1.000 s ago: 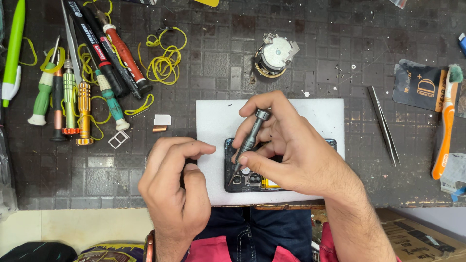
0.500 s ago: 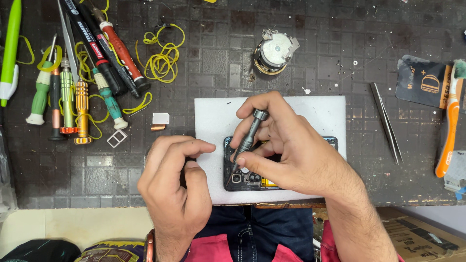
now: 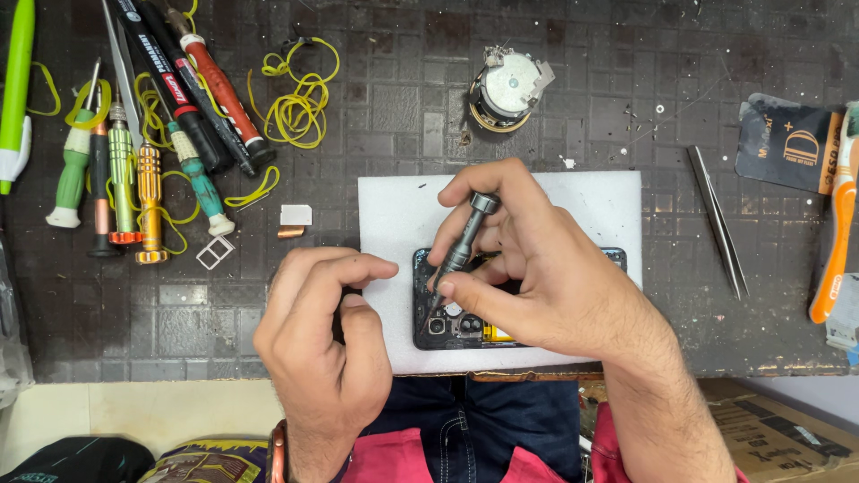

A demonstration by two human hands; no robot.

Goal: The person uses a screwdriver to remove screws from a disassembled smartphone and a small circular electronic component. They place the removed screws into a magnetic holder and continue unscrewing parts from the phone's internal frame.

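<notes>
1. Step in hand, by the look of it: working a screw on an opened phone (image 3: 465,326), back cover off, camera modules and a yellow strip showing near its lower edge.
2. Phone lies flat on a white foam pad (image 3: 394,215), lower middle of the dark gridded work mat (image 3: 385,107), right at the bench edge in front of the person.
3. Right hand (image 3: 546,268) is closed around a small dark precision screwdriver (image 3: 463,246): thumb and fingers pinch the shaft, index finger curls by the cap. Tool tilts, tip down at the phone's left part. Tip contact is hidden by the thumb; cannot tell if it sits in a screw head.
4. Left hand (image 3: 322,331) is curled loosely at the pad's left edge, beside the phone. Holds nothing that can be seen; contact with the phone can't be told.
5. Next move likely calls for steady downward pressure, shaft square to the screw, phone braced so it doesn't skate on the foam.
6. Nearby: tweezers (image 3: 716,219) to the right, more screwdrivers (image 3: 148,179) and yellow rubber bands (image 3: 300,98) upper left, a small round motor (image 3: 506,89) above the pad.
</notes>
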